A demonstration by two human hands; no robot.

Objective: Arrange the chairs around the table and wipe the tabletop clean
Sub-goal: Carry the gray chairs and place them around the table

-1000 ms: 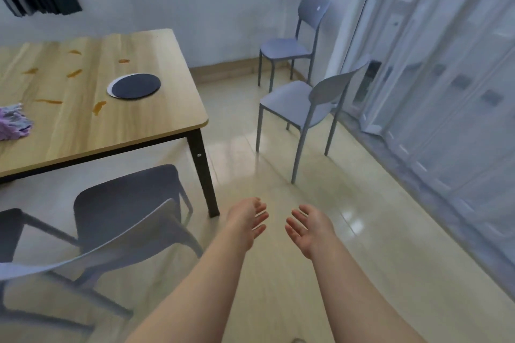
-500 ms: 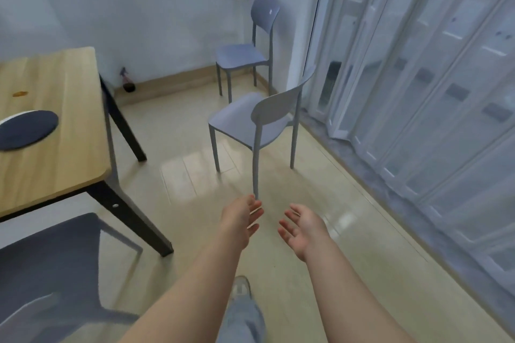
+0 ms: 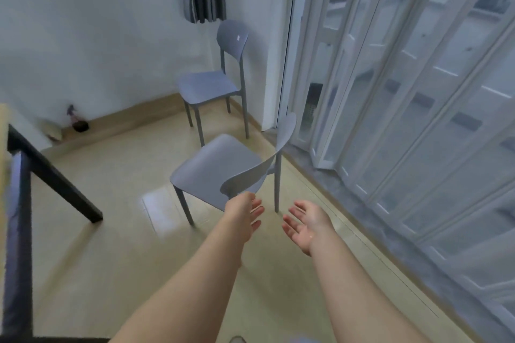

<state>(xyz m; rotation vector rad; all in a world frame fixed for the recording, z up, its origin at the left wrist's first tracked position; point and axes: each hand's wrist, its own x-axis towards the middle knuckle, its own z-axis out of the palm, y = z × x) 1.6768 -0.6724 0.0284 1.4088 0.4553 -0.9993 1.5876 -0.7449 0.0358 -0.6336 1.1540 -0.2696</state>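
Head view: the near chair point(image 3: 223, 164), grey-blue moulded plastic on thin legs, stands between the table leg point(image 3: 55, 175) and the folding doors point(image 3: 418, 120), with its backrest toward the person. The far chair point(image 3: 209, 86), same type, stands in the corner. The white sticker point(image 3: 238, 37) on its backrest is unreadable. Left hand point(image 3: 245, 217) and right hand point(image 3: 306, 225) are empty, fingers relaxed, palms facing, just beside the near backrest.

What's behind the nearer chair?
A second chair stands beyond it. The nearer chair hides some of the floor by the glass doors.
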